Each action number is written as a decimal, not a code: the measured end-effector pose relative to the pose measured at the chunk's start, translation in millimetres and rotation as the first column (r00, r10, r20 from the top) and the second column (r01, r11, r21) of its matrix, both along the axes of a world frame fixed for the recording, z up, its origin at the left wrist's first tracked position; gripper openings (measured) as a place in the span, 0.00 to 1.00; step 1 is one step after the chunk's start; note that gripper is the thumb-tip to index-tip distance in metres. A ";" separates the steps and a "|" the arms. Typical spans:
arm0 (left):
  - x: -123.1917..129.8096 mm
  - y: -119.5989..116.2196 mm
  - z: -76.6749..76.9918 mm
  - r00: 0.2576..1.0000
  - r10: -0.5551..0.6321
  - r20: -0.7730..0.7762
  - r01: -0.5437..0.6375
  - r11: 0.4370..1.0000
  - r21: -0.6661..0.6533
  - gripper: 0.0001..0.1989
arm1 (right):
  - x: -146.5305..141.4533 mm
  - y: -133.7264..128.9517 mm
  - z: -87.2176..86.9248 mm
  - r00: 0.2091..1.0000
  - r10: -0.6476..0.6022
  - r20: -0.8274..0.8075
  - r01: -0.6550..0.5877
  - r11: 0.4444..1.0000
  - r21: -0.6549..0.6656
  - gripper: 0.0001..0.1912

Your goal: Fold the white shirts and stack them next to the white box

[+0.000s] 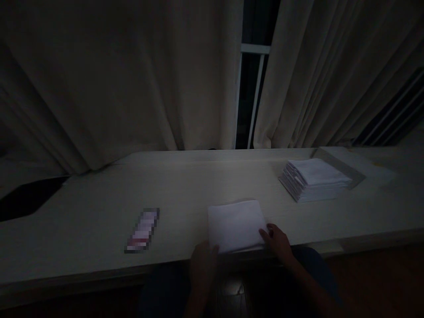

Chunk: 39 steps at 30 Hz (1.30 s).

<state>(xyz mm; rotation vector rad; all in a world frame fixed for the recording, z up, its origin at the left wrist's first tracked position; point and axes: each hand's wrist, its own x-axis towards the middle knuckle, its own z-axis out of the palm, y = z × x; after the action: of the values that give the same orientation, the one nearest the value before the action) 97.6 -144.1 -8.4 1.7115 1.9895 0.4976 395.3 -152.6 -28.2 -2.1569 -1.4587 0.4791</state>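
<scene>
A folded sheet of white paper [236, 225] lies near the front edge of the pale table, its lower edge slightly parted into layers. At its right edge, my right hand [277, 240] pinches the paper, thumb on top and fingers curled at the side. My left hand [202, 263] is closed at the lower left corner, with the thumb over the paper; dim light and blur hide some of its fingers. To the right, a stack of folded white papers [314, 176] sits apart from both hands.
A phone [142, 229] with a pixelated screen lies left of the paper on the table [185, 185]. Behind the stack is a flat pale box or board [341, 161]. A black flat thing [29, 196] rests at far left. Curtains [198, 79] hang behind the table.
</scene>
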 end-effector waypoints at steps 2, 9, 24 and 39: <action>2.0 -0.2 -0.2 0.999 -0.021 -0.026 0.021 1.000 0.014 0.25 | -1.1 0.6 2.6 0.999 0.024 0.028 -0.023 1.000 -0.015 0.29; 2.0 -3.0 2.0 0.996 -0.077 -0.043 0.078 0.997 0.022 0.23 | -4.6 3.2 8.6 0.999 -0.025 0.031 0.027 0.998 -0.053 0.22; -7.3 -2.6 -12.5 0.963 0.087 0.255 -0.074 0.995 -0.059 0.19 | -126.4 -32.9 21.6 0.648 0.581 0.493 -0.724 0.671 0.160 0.28; -15.7 13.0 -21.0 0.952 0.136 0.273 -0.100 0.985 -0.141 0.21 | -13.4 -62.5 4.8 0.603 0.489 0.630 -0.651 0.758 0.035 0.37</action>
<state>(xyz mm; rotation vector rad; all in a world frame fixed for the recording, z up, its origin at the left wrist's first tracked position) 81.9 -131.1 -29.4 1.3673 1.8799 0.6073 381.8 -215.1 -23.5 -1.6250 -2.4412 -0.2357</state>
